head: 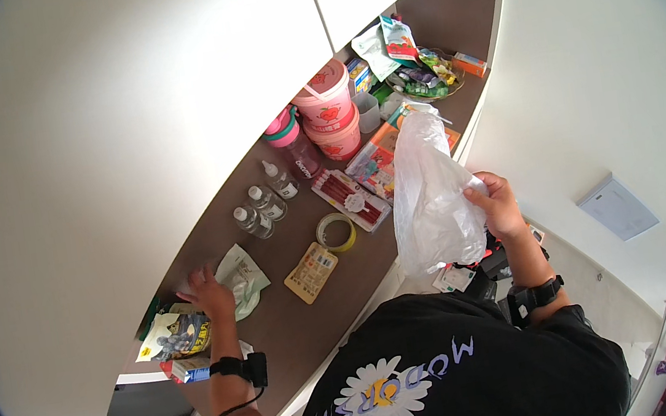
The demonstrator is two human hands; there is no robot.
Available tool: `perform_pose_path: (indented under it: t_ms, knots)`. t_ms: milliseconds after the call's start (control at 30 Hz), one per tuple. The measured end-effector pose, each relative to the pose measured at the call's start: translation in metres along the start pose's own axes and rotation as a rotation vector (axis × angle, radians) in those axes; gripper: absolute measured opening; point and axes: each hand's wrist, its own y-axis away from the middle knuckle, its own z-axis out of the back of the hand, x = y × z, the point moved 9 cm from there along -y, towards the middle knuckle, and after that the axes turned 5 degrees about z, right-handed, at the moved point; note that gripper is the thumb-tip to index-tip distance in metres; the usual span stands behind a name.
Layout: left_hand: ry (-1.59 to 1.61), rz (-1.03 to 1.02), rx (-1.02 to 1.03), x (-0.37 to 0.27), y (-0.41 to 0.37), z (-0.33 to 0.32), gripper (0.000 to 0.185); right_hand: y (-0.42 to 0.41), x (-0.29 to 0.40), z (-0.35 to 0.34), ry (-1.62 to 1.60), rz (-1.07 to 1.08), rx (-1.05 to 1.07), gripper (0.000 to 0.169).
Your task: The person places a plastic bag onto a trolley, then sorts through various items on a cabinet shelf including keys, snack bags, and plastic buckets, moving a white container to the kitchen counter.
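Note:
My right hand [500,205] pinches a translucent white plastic bag [434,200] by its side, thumb on top. The bag hangs limp over the shelf's front edge and partly covers some printed packs. On the left, my left hand [212,296] is over the brown shelf [290,354] with fingers spread, and I see nothing held in it. Beside its fingers lies a white and green pouch [244,282]. Just below the hand stands a snack bag with dark round pieces pictured on it [177,336], partly hidden by my wrist.
Clear bottles with white caps [268,202], a tape roll [336,233] and a tan flat pack [311,273] are mid-shelf. Farther right are a pencil pack [352,199], a pink-lidded bottle [298,149], stacked pink tubs [329,113] and a packet-filled bowl [427,80]. White cabinet doors [165,104] overhang the shelf.

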Motion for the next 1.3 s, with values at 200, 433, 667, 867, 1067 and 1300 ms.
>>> perform_pose_path:
  t_ms: [200, 433, 667, 867, 1067, 1300]
  knots:
    - [0.339, -0.326, 0.05, -0.045, 0.028, 0.01, 0.051, -0.003, 0.001, -0.004, 0.029, -0.002, 0.008, 0.013]
    - [0.509, -0.388, 0.264, -0.056, 0.037, -0.019, 0.05, -0.005, 0.006, -0.003, -0.001, 0.059, 0.03, 0.014]
    - [0.215, -0.266, 0.379, -0.035, 0.055, -0.065, 0.053, -0.001, 0.013, -0.013, -0.079, 0.082, 0.118, 0.016]
    - [0.176, -0.216, 0.314, -0.019, 0.047, -0.091, 0.058, 0.001, 0.011, -0.023, -0.133, 0.07, 0.253, 0.02]
    - [0.712, -0.316, 0.425, -0.101, 0.056, 0.018, 0.064, 0.005, 0.056, -0.074, 0.081, 0.324, 0.538, 0.026]
    - [1.872, -0.434, 1.01, -0.227, 0.116, 0.113, 0.064, 0.058, 0.062, -0.227, 0.067, 0.457, 1.165, 0.033]
